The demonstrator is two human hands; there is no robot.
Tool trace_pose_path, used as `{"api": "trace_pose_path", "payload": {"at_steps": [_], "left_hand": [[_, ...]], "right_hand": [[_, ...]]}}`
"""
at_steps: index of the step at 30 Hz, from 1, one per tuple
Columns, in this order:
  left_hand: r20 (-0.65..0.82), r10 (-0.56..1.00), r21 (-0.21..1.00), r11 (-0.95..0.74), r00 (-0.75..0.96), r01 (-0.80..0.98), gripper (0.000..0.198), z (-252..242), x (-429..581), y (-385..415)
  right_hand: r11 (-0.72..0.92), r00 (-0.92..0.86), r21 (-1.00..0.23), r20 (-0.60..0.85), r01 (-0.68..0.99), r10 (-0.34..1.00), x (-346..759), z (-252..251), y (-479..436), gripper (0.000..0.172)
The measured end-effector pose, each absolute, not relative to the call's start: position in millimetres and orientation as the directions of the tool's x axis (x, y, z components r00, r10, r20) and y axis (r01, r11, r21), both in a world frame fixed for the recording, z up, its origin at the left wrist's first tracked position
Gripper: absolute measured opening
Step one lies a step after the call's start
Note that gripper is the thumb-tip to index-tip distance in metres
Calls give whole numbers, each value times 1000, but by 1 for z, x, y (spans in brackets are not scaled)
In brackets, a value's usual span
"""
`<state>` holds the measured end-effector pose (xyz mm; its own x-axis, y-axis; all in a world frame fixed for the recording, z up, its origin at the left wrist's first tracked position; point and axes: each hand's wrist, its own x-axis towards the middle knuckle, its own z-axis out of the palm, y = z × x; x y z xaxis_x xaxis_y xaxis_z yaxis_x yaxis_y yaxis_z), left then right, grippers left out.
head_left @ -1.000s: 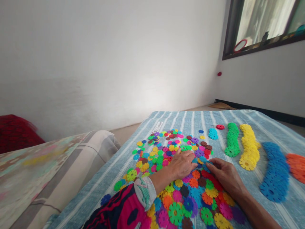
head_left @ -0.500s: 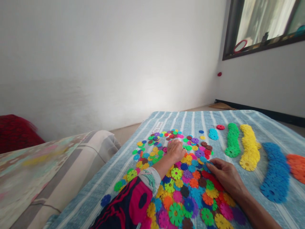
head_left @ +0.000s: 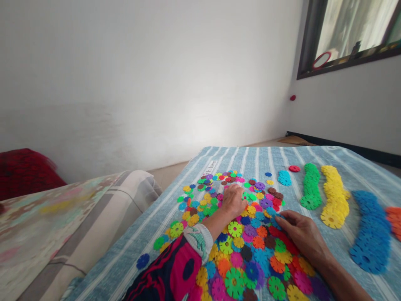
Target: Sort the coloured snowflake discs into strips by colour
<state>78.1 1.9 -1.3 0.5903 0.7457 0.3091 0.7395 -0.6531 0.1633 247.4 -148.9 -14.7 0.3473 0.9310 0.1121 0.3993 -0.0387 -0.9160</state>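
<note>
Many colourful notched plastic discs (head_left: 234,229) lie in a loose, overlapping heap on the striped cloth. My left hand (head_left: 233,200), in a dark and pink sleeve with a pale cuff, reaches into the far part of the heap. Its fingers are curled down, and whatever is under their tips is hidden. At the heap's right edge, my right hand (head_left: 300,232) pinches blue discs (head_left: 278,217) between thumb and fingers. Several red discs (head_left: 282,238) lie beneath that hand.
Sorted discs overlap in rows at the right: green (head_left: 311,186), yellow (head_left: 334,198), blue (head_left: 369,234) and orange (head_left: 395,221). A small light-blue group (head_left: 284,177) and a red disc (head_left: 294,168) sit farther back. A patterned bed cover (head_left: 94,217) borders the left.
The whole view has shifted slightly, so things appear a little farther right. My left hand stays curled over the far part of the heap; my right hand still pinches the blue discs.
</note>
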Motion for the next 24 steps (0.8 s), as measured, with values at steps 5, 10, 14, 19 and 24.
{"api": "trace_pose_path", "payload": {"at_steps": [5,10,14,19,24], "left_hand": [[358,686,155,-713,633,684,19,1,75,-6],[325,710,111,-685,625,720,14,4,75,-10],[295,745,176,-658,598,732,12,5,76,-9],[263,835,336,-549,484,765,7,7,78,-7],[243,908,467,-419,342,779,12,15,70,8]], "right_hand": [[-60,324,-907,88,418,942,249,-20,-148,34],[-88,326,-907,57,412,944,252,-24,-148,37],[-97,301,-921,24,378,953,253,-26,-149,36],[-114,344,-916,28,385,938,249,-18,-152,33],[-141,346,-911,2,387,938,249,-15,-153,34]]}}
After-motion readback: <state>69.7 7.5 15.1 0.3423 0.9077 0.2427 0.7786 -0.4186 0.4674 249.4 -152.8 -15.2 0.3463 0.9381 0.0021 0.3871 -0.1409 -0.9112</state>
